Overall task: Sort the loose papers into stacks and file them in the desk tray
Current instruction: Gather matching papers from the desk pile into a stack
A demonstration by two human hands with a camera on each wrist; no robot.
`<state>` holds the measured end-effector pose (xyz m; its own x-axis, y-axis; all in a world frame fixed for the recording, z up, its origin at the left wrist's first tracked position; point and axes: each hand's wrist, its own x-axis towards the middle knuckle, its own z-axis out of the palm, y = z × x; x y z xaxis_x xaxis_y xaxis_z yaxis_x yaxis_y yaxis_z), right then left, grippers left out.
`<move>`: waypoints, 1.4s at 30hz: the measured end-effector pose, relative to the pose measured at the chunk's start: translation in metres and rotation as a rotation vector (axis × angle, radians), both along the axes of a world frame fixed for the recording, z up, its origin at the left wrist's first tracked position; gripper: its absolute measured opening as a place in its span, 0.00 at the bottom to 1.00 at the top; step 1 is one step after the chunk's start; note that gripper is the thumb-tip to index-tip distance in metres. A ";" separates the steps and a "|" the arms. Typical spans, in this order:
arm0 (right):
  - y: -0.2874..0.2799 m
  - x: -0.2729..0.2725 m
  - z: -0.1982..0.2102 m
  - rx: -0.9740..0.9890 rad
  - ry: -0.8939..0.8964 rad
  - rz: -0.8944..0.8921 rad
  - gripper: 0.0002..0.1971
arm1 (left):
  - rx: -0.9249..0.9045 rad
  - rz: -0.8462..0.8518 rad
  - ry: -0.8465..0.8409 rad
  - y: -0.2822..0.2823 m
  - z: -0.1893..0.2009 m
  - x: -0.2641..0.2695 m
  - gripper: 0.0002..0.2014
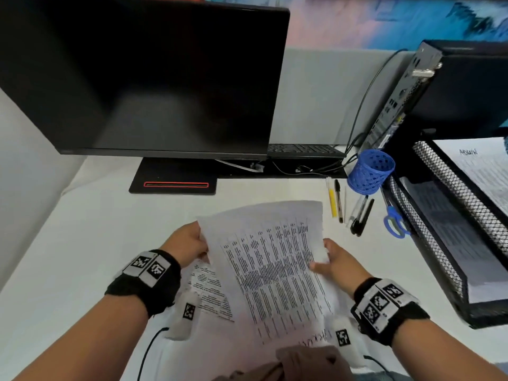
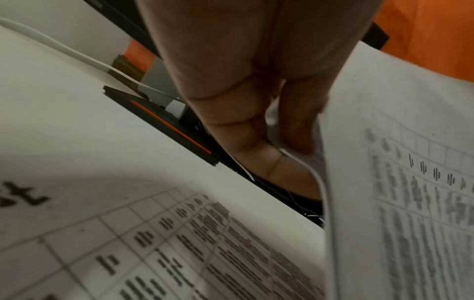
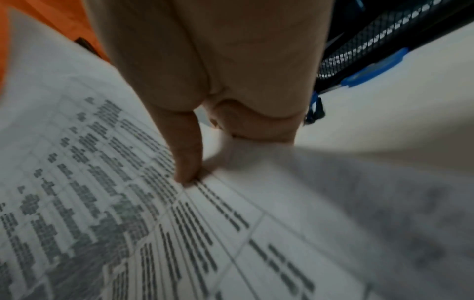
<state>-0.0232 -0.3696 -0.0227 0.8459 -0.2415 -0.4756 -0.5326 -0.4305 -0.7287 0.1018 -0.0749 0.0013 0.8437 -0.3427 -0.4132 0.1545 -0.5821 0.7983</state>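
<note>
White printed sheet (image 1: 270,259) pinched at both side edges by my left hand (image 1: 189,243) and right hand (image 1: 336,262); mesh desk tray (image 1: 439,229) lies at two o'clock, nearer my right.

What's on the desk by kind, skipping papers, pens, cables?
Black flat monitor: 1
Black keyboard: 1
Black computer tower: 1
Blue mesh pen cup: 1
Blue-handled scissors: 1
Black wire-mesh desk tray: 1
Total: 6

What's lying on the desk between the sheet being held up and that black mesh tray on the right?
In the head view, loose pens, a yellow highlighter and blue-handled scissors lie between the held sheet and the mesh tray.
</note>
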 end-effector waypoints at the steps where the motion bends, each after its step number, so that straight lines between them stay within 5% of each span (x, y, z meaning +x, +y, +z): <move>1: 0.003 -0.001 -0.001 -0.051 -0.002 0.024 0.13 | 0.031 -0.012 -0.016 0.004 -0.003 -0.001 0.10; 3: 0.000 -0.003 -0.003 -0.099 0.003 -0.010 0.10 | 0.168 0.076 -0.064 0.018 -0.010 0.002 0.15; 5: -0.009 -0.005 -0.004 -0.101 0.018 -0.089 0.08 | 0.490 0.198 -0.084 0.038 -0.016 0.002 0.30; 8: -0.024 -0.004 -0.001 -0.132 0.023 -0.114 0.06 | 0.763 0.180 0.062 0.054 -0.027 -0.004 0.45; 10: -0.029 -0.002 0.002 -0.126 0.023 -0.090 0.06 | 0.705 0.166 0.126 0.052 -0.035 -0.008 0.42; 15: -0.016 0.005 0.006 -0.060 0.057 0.111 0.12 | 0.537 0.012 0.014 0.038 -0.040 -0.016 0.09; 19: -0.007 0.009 0.008 -0.147 0.071 0.223 0.17 | 0.265 0.053 -0.092 0.033 -0.030 -0.017 0.07; 24: 0.000 0.004 0.005 -0.154 0.123 0.217 0.17 | 0.084 0.016 -0.060 0.021 -0.016 -0.023 0.19; 28: 0.000 -0.002 0.002 -0.282 0.048 0.201 0.17 | -0.091 0.089 -0.097 0.004 -0.001 -0.030 0.08; 31: -0.005 -0.009 0.006 -0.129 -0.020 0.080 0.10 | -0.251 0.286 -0.122 0.001 0.003 -0.034 0.14; 34: -0.010 -0.011 0.013 -0.004 -0.132 -0.095 0.15 | -0.481 0.414 -0.086 -0.009 0.005 -0.043 0.20; 38: -0.007 -0.011 0.032 0.086 -0.304 -0.246 0.18 | -0.572 0.359 -0.104 -0.035 0.018 -0.056 0.24; 42: 0.004 -0.013 0.059 0.122 -0.541 -0.249 0.21 | -0.544 0.300 -0.251 -0.067 0.053 -0.066 0.14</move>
<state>-0.0359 -0.3653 0.0365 0.9005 -0.4337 -0.0305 -0.1469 -0.2374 -0.9602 0.0355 -0.1423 0.0539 0.9829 -0.1823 -0.0263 0.0180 -0.0471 0.9987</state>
